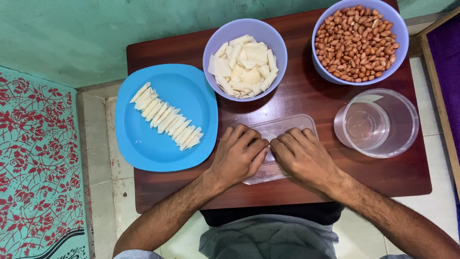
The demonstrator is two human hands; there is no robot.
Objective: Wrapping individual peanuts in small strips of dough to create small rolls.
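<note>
Both hands, left hand [238,156] and right hand [303,154], are pressing curled fingers together over the clear plastic tray [282,128] mid-frame, seemingly folding a wrapper; next calls for a firm pinch.

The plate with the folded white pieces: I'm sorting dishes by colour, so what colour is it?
Bright blue plate, seen clearly in the head view.
</note>
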